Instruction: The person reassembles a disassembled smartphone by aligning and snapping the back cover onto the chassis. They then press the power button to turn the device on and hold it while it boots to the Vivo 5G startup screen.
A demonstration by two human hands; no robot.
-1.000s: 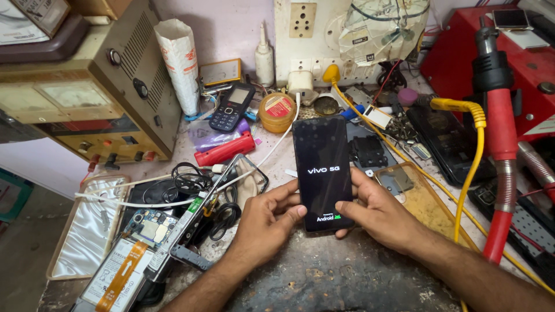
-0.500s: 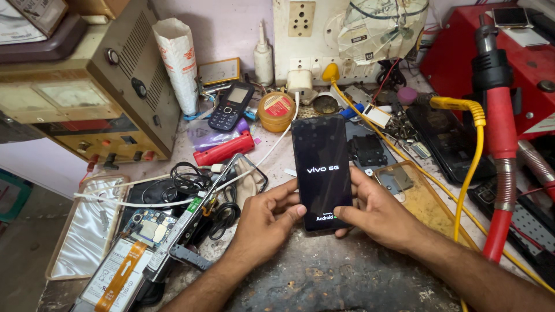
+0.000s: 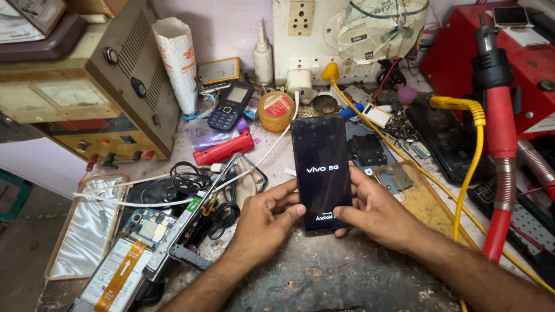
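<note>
We are pinching the lower edges of a black smartphone (image 3: pixel 321 169) between our two hands: the left hand (image 3: pixel 267 218) is pressing its thumb against the near left corner with the other fingers curled behind the left edge, and the right hand (image 3: pixel 378 212) is laying its thumb on the near right corner while its fingers are wrapping around the right side and back. The phone is standing tilted above the middle of the worn workbench (image 3: pixel 324 277), its lit screen facing us and showing white lettering on black. Just left of our left hand, a tangle of black cables (image 3: pixel 191 179) is lying over an opened phone with its circuit board (image 3: pixel 147 225) exposed, and a white cable (image 3: pixel 144 199) is crossing them. Farther left a clear phone case (image 3: pixel 87 225) is resting near the bench edge. Behind the phone we are seeing a red lighter-like tool (image 3: pixel 222 150), a small keypad phone (image 3: pixel 230 105) and a round yellow tin (image 3: pixel 276 111). To the right a yellowed transparent case (image 3: pixel 416 199) is lying near our right hand, with a yellow cable (image 3: pixel 468 167) and a red-handled hot-air tool (image 3: pixel 498 144) beyond it. At far left a beige power supply (image 3: pixel 87 92) is sitting.
</note>
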